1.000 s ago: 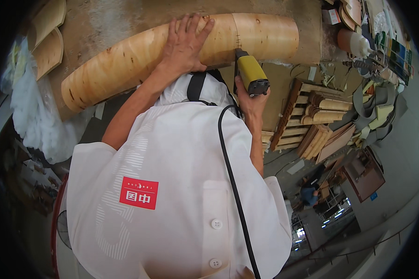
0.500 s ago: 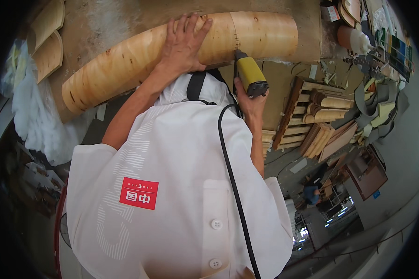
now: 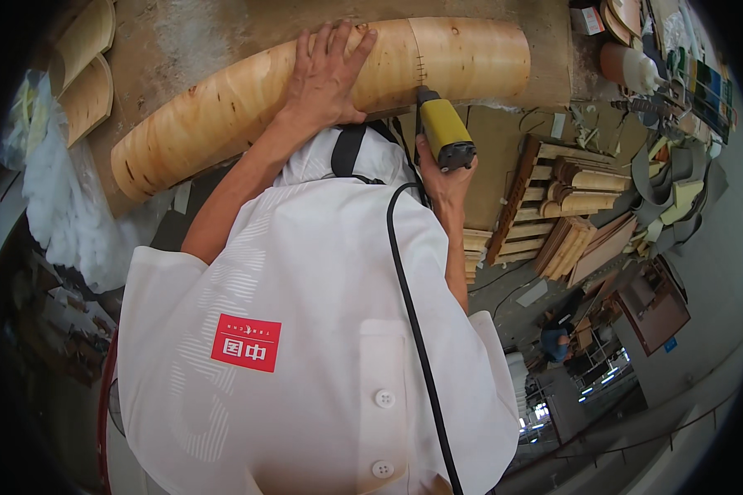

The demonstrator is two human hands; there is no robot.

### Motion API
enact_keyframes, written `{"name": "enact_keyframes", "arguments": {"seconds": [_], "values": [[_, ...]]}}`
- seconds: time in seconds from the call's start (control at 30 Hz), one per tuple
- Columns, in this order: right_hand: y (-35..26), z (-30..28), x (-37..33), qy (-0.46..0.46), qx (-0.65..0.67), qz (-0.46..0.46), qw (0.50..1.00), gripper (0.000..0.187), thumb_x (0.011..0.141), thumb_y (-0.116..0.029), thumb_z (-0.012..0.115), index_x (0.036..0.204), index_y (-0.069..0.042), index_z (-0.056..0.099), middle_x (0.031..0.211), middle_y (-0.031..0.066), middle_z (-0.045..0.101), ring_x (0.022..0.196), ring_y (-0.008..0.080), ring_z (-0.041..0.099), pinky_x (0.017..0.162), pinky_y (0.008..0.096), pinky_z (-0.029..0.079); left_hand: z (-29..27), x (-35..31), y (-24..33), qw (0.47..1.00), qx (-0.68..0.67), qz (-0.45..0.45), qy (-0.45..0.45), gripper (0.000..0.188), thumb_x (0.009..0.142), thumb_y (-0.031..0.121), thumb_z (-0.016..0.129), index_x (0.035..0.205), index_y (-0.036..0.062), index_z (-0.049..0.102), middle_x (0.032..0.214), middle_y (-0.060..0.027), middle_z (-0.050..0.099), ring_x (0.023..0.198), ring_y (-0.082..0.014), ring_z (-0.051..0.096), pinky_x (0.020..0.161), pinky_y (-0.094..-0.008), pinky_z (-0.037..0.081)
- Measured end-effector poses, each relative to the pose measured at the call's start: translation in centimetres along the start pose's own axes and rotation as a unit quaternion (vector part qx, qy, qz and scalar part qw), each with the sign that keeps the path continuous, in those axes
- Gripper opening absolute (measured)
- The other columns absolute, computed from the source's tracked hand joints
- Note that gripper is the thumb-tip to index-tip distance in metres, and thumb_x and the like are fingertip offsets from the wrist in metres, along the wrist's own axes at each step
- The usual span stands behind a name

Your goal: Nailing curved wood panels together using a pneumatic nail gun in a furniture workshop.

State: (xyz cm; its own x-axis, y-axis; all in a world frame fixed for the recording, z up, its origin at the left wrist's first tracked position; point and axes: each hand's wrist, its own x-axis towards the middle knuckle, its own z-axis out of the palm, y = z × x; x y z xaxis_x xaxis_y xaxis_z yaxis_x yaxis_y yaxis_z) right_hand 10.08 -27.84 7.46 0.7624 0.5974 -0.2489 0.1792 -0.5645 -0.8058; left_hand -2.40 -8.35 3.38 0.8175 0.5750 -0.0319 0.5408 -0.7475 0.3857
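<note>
Curved wooden panel [image 3: 388,70] lies on the counter [image 3: 256,25], ahead of our hands, across the top of the view. Long axis runs left to right as an arc, left end bending down toward us. A seam [image 3: 414,37] crosses it right of centre, with a row of short dark marks [image 3: 421,70] along it.

Left hand [image 3: 326,82]: open, palm down, fingers spread on the panel, left of the seam. Right hand [image 3: 446,181]: closed around a yellow-and-black power tool [image 3: 446,128]; we cannot tell whether a trigger is pressed, the fingers being mostly hidden. The tool's nose points away from us, at the near end of the marked row; contact with the wood cannot be told. Right hand is the nearer to the seam by way of the tool; left hand bears on the longer portion.

Surroundings: white cloth [image 3: 305,161] sits between our forearms, close to the near edge, covering part of our view there. Black cable [image 3: 413,313] trails toward us. Curved wood pieces [image 3: 91,99] lie at far left, a bottle [image 3: 627,68] at right. We note nothing between nose and seam.
</note>
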Motion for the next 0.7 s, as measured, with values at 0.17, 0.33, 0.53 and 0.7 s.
{"name": "enact_keyframes", "arguments": {"seconds": [0.17, 0.33, 0.53, 0.7], "values": [[-0.7, -0.1, 0.1, -0.008, 0.003, -0.016, 1.0, 0.029, 0.075, -0.008, 0.076, 0.099, 0.003, 0.065, 0.088, 0.014, 0.069, 0.079, 0.0203, 0.065, 0.073, 0.0311, 0.051, 0.2, 0.0, -0.1, 1.0, 0.0, 0.003, 0.007, 0.123, 0.043, 0.039, 0.09, 0.149, 0.0195, 0.031, 0.144, -0.0185, 0.035, 0.135, -0.0399, 0.032, 0.113, -0.058, 0.021], [-1.0, -0.1, 0.0, -0.001, 0.032, -0.025, 0.999, 0.029, 0.076, -0.008, 0.075, 0.101, 0.003, 0.065, 0.089, 0.0115, 0.069, 0.08, 0.017, 0.064, 0.074, 0.0298, 0.05, 0.1, 0.1, 0.0, 1.0, 0.006, -0.007, -0.001, 0.122, 0.043, 0.039, 0.09, 0.148, 0.0186, 0.032, 0.144, -0.0178, 0.035, 0.135, -0.0388, 0.033, 0.113, -0.0575, 0.022], [1.1, -0.4, -0.9, 0.013, 0.044, 0.035, 0.998, 0.03, 0.076, -0.008, 0.076, 0.102, 0.003, 0.066, 0.09, 0.0106, 0.069, 0.082, 0.0154, 0.064, 0.074, 0.0294, 0.051, -0.1, 0.1, 0.1, 1.0, 0.013, 0.003, 0.0, 0.121, 0.043, 0.039, 0.089, 0.148, 0.0181, 0.033, 0.144, -0.0167, 0.036, 0.135, -0.0381, 0.034, 0.112, -0.0562, 0.024], [0.3, -0.4, -0.8, 0.005, 0.038, 0.027, 0.999, 0.029, 0.076, -0.008, 0.076, 0.1, 0.002, 0.066, 0.087, 0.011, 0.069, 0.078, 0.0168, 0.064, 0.073, 0.0302, 0.05, 0.1, 0.1, -0.2, 1.0, 0.013, 0.011, 0.006, 0.121, 0.043, 0.043, 0.09, 0.147, 0.0174, 0.034, 0.143, -0.0189, 0.037, 0.134, -0.0398, 0.035, 0.111, -0.0588, 0.023]]}}
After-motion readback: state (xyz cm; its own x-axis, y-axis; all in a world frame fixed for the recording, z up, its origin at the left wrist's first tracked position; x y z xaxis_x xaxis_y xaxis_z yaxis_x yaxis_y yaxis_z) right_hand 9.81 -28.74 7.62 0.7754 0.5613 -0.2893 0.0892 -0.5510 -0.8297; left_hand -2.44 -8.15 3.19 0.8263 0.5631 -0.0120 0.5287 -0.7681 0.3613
